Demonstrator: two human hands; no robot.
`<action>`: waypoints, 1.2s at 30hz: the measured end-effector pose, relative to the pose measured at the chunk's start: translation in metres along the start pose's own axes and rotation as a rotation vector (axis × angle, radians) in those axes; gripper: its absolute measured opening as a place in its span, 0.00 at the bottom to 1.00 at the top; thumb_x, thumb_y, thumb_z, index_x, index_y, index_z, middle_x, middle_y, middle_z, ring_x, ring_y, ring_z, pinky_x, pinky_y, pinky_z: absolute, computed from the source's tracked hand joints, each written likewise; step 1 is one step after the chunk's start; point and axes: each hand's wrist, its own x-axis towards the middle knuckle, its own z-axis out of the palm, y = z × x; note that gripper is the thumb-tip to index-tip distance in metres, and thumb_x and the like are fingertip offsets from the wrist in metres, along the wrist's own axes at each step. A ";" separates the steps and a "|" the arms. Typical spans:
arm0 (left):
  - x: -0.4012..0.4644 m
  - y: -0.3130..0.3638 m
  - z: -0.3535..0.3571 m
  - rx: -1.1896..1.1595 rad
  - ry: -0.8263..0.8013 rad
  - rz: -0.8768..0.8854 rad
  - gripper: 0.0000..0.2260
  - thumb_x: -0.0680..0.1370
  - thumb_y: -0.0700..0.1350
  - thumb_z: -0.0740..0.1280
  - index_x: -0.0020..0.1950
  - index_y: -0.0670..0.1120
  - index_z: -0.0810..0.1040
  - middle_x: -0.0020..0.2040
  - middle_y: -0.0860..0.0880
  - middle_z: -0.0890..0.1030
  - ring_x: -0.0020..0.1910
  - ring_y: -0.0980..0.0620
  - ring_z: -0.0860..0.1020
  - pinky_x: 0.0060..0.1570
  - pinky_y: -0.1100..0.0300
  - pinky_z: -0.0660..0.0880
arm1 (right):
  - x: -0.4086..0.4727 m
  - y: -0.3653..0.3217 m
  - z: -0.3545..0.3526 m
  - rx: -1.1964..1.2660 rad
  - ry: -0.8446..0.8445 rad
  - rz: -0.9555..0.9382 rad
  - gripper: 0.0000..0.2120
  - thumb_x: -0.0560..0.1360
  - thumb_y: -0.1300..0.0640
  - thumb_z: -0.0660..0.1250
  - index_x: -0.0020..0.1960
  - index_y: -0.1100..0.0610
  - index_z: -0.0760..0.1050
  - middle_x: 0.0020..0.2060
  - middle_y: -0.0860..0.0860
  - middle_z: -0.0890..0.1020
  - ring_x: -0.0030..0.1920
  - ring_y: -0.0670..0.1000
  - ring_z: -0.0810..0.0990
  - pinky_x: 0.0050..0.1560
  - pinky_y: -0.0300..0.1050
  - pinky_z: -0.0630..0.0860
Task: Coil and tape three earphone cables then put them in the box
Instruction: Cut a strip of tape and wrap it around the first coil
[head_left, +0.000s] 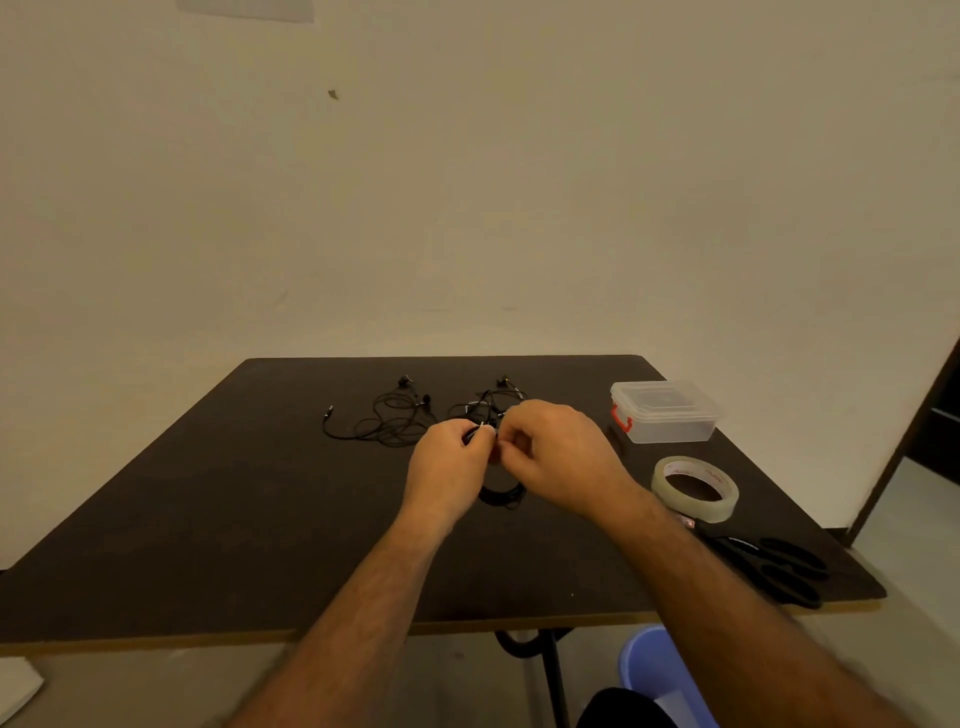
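A black earphone cable coil (501, 496) hangs between my two hands above the dark table (234, 519). My left hand (447, 467) pinches the top of the coil with the plug end sticking up. Close beside it, my right hand (556, 457) has its fingers curled on the same cable. A loose tangled earphone (389, 421) lies at the back left. Another loose earphone (493, 400) lies behind my hands, partly hidden. The clear plastic box (667, 413) with a red latch stands at the back right, lid on.
A roll of clear tape (696, 488) lies right of my right hand. Black scissors (774, 569) rest near the table's front right corner. A blue bucket (660, 675) stands on the floor under the front edge. A wall rises behind the table.
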 end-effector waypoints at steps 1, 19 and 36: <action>0.000 0.000 0.001 0.034 0.009 0.018 0.14 0.81 0.49 0.62 0.40 0.45 0.81 0.37 0.44 0.81 0.34 0.50 0.75 0.38 0.50 0.72 | 0.000 -0.001 0.000 -0.004 -0.004 0.010 0.06 0.79 0.51 0.63 0.47 0.51 0.76 0.42 0.46 0.77 0.41 0.46 0.76 0.43 0.45 0.77; -0.004 -0.014 0.000 -0.041 -0.082 0.181 0.11 0.81 0.45 0.62 0.43 0.50 0.82 0.40 0.55 0.82 0.41 0.62 0.77 0.39 0.70 0.70 | 0.001 0.032 0.005 1.182 -0.268 0.671 0.06 0.72 0.61 0.73 0.49 0.61 0.82 0.48 0.61 0.85 0.47 0.56 0.82 0.53 0.53 0.81; 0.001 -0.024 0.013 -0.098 -0.086 0.073 0.10 0.82 0.47 0.62 0.47 0.48 0.82 0.42 0.51 0.82 0.43 0.56 0.79 0.42 0.63 0.73 | -0.006 0.013 0.020 0.268 0.027 0.158 0.06 0.77 0.53 0.70 0.53 0.50 0.84 0.45 0.43 0.85 0.47 0.40 0.81 0.54 0.38 0.77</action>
